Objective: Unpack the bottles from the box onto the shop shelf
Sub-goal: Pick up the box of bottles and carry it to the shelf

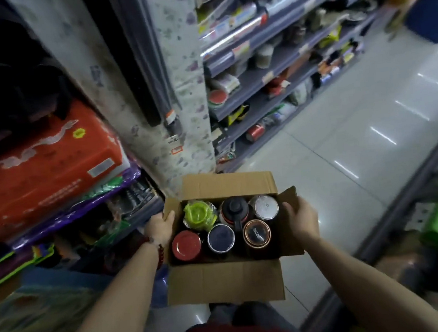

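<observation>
Head view looks down at a cardboard box (226, 281) carried in a shop aisle, the left hand (159, 227) and right hand (300, 218) each gripping a side flap. Six bottles (228, 225) stand upright inside, none yet on the shelf (270, 76) ahead. Flaps could bend, tipping the box.

head cam | 1 view | faces forward-down | close above box (222, 246)

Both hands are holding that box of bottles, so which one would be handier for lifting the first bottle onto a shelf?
Probably the left hand. It grips the box on the side nearest the shelves, beside the green-lidded bottle. The right hand grips the aisle side and could keep supporting the box.
</observation>
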The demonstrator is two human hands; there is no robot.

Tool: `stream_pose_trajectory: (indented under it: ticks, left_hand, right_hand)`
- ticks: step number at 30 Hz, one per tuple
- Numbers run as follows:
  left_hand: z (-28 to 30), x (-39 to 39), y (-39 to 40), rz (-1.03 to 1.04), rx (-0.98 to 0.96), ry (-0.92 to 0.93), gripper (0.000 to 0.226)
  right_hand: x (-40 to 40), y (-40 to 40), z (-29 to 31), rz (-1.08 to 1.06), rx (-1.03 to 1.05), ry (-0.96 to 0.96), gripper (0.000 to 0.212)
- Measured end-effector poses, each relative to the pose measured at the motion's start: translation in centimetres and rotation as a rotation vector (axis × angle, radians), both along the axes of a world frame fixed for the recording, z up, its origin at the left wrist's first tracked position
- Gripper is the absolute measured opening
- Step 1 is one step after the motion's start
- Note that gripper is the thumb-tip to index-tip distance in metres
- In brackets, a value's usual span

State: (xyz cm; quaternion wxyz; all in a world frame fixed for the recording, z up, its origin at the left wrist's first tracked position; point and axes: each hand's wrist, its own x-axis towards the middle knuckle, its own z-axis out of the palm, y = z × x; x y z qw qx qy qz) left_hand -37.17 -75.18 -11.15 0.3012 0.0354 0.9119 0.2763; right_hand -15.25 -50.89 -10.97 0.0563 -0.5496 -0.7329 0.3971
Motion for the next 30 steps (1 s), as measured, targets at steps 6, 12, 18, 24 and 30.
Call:
stream_pose_trajectory:
  ticks: [6, 12, 18, 24, 30]
  left_hand:
    - [0.7, 1.1, 6.1, -0.235, -0.045, -0.029, 0.05]
    - [1.7, 3.4, 13.3, -0.483, -0.058, -0.01, 0.05]
    - [1.5, 4.3, 20.3, -0.717, -0.02, -0.024, 0.05]
    - [2.2, 5.9, 28.0, -0.85, 0.026, 0.03, 0.048]
    - [2.3, 7.6, 37.2, -0.927, 0.015, 0.076, 0.045]
  right_hand:
    - [5.8, 0.6, 0.6, -0.245, -0.013, -0.015, 0.029]
    - [10.8, 1.2, 1.8, -0.5, 0.026, -0.025, 0.03]
    - [14.6, 2.6, 2.4, -0.663, 0.116, -0.068, 0.027]
    - [16.7, 6.5, 2.7, -0.793, 0.118, -0.088, 0.034]
    - [18.2, 13.3, 2.2, -0.858, 0.095, -0.049, 0.03]
